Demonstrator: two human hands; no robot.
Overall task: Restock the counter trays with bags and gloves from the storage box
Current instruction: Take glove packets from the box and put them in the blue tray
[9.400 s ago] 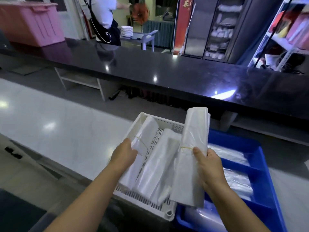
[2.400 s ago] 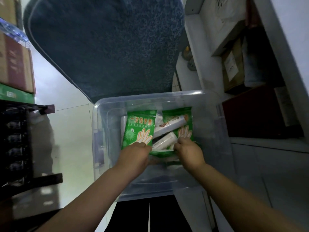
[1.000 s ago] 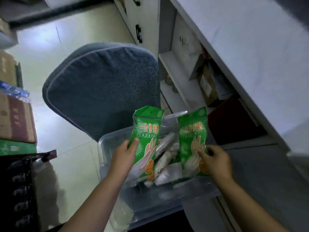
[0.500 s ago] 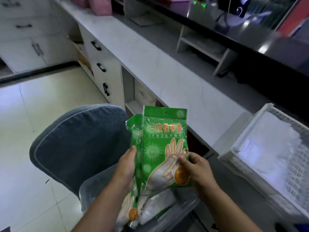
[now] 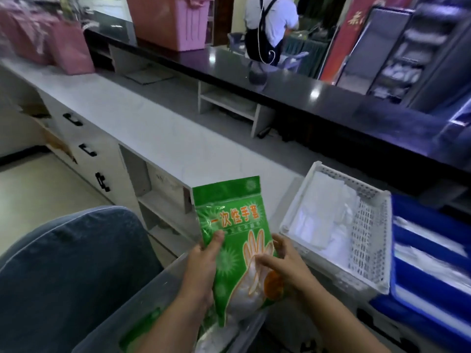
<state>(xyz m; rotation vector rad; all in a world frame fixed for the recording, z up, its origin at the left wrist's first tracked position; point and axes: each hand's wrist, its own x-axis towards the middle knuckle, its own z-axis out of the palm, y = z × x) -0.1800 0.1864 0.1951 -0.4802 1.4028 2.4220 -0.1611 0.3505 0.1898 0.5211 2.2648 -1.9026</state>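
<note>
Glove pack (image 5: pixel 237 240): upright above the clear storage box (image 5: pixel 163 284), left of the white tray (image 5: pixel 374 225) (white plastic inside).
Left hand (image 5: pixel 201 271): clamps its left edge.
Right hand (image 5: pixel 285 268): apparently pinches its right edge.

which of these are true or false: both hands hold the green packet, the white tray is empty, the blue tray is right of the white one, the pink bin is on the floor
1. Both hands hold the green packet. True: the left hand grips the left edge of the green glove packet, and the right hand grips its right edge.
2. The white tray is empty. False: the white tray holds white bags.
3. The blue tray is right of the white one. True: the blue tray sits against its right side.
4. The pink bin is on the floor. False: the pink bin stands on the black counter.
</note>
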